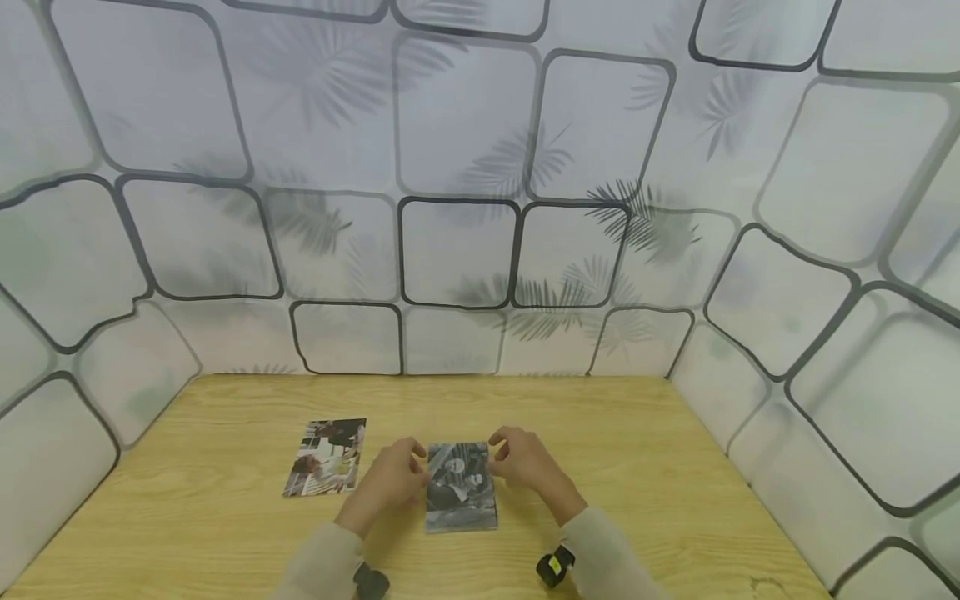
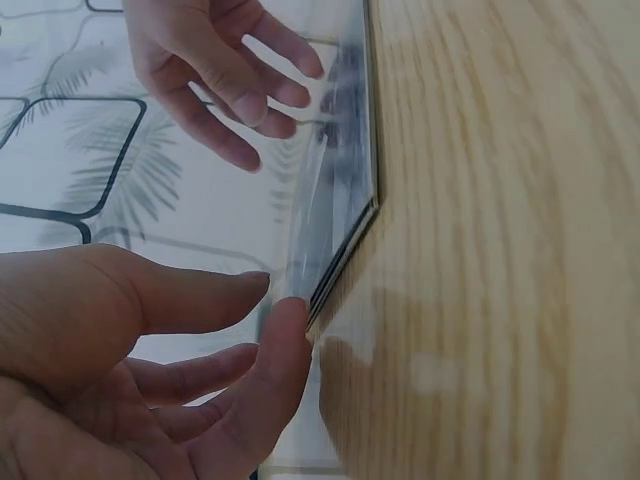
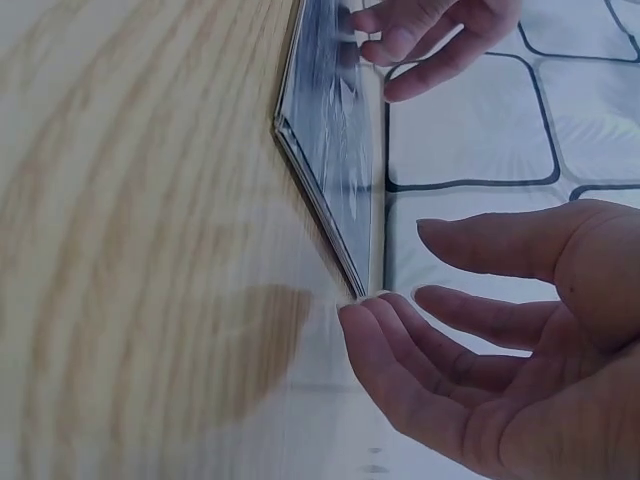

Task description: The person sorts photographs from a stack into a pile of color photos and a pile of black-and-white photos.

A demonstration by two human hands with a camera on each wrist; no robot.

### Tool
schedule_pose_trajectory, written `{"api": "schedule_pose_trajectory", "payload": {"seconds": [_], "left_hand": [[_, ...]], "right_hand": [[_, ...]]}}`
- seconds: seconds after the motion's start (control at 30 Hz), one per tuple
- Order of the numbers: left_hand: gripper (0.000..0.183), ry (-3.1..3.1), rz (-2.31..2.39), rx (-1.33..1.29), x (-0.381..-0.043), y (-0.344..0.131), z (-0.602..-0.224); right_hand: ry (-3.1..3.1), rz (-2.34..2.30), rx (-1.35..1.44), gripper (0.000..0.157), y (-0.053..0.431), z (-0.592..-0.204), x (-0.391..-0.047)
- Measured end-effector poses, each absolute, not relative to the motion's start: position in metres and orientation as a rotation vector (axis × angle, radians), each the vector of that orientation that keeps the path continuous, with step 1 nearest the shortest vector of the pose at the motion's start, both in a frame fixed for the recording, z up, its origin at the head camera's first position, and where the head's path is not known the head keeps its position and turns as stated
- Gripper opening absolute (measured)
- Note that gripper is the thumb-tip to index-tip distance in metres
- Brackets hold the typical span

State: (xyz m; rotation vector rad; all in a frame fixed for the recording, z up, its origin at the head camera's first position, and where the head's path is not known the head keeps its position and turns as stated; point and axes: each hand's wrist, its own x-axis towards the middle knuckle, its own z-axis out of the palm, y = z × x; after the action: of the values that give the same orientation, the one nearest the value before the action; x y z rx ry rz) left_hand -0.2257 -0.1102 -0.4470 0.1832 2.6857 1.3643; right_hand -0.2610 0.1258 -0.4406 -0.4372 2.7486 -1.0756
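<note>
A small stack of photo prints lies on the table, a black-and-white picture of people on top. My left hand is at its left side, and the right hand is at its right side. In the left wrist view, the left index fingertip is right at the stack's edge, the thumb held apart above. The right wrist view has the right fingertips at the opposite edge, thumb likewise raised. Several thin layers show along the stack's side. Neither hand has its fingers curled round the prints.
Left of my left hand, a colour photo print lies flat and slightly turned. The light wooden table ends at a patterned curtain-like wall at the back and on both sides.
</note>
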Motion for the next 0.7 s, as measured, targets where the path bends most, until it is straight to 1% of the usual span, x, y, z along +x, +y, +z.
{"api": "schedule_pose_trajectory", "payload": {"seconds": [0.2, 0.37, 0.5, 0.7], "left_hand": [[0.043, 2.675, 1.367, 0.174, -0.2253, -0.1087, -0.4475], [0.041, 2.662, 1.383, 0.165, -0.2236, -0.1070, -0.4482], [0.039, 2.648, 1.403, 0.161, -0.2231, -0.1056, -0.4481], [0.044, 2.643, 1.411, 0.142, -0.2260, -0.1066, -0.4512]], "right_hand": [[2.658, -1.192, -0.384, 0.044, 0.1229, -0.4427, -0.2561], [2.621, -1.248, -0.348, 0.045, 0.1226, -0.4443, -0.2537], [2.602, -1.272, -0.355, 0.045, 0.1227, -0.4464, -0.2544], [2.604, -1.277, -0.376, 0.045, 0.1205, -0.4496, -0.2552]]}}
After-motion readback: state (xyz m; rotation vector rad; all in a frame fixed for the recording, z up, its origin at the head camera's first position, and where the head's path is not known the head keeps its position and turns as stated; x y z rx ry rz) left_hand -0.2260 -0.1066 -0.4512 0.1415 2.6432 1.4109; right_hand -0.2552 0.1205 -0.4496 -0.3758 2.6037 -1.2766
